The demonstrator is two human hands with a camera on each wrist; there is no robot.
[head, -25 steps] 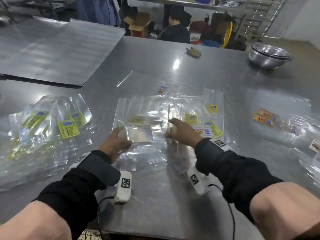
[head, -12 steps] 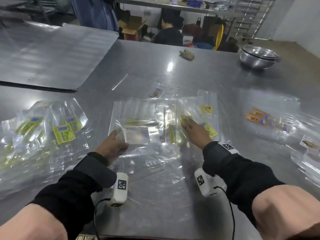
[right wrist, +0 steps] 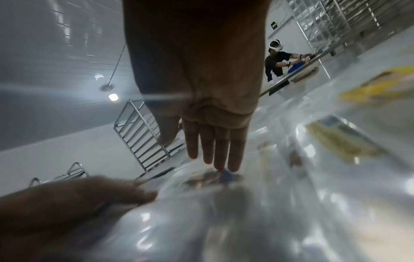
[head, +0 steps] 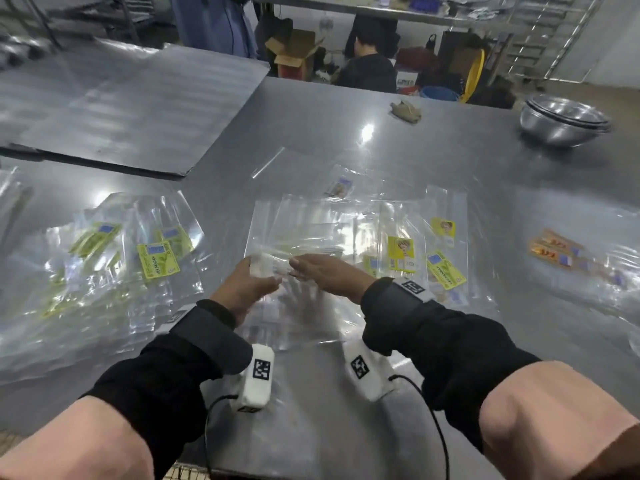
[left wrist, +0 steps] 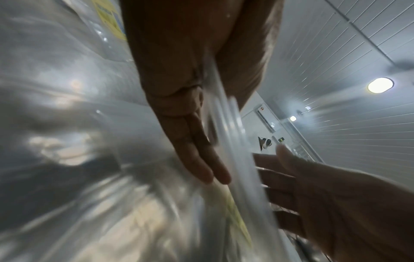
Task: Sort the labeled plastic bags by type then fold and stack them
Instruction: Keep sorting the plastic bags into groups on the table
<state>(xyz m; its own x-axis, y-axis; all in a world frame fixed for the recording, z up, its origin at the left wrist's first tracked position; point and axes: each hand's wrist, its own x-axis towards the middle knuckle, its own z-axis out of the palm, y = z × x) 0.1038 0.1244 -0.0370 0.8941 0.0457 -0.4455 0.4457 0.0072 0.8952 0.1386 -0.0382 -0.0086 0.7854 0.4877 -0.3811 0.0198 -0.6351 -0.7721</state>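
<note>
Pinching the near-left edge of a clear bag [head: 304, 233] between thumb and fingers, the left hand [head: 247, 289] lifts it slightly, while the right hand [head: 332, 273] lies flat with straight fingers on the same bag. Its long axis runs from 9 to 3 o'clock, stretching away toward 12 from both hands, so folding probably goes that way.

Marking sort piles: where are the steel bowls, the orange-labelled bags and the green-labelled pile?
steel bowls [head: 562, 124], head view, outer wall
orange-labelled bags [head: 554, 249], head view, orange label
green-labelled pile [head: 157, 261], head view, top label
</note>
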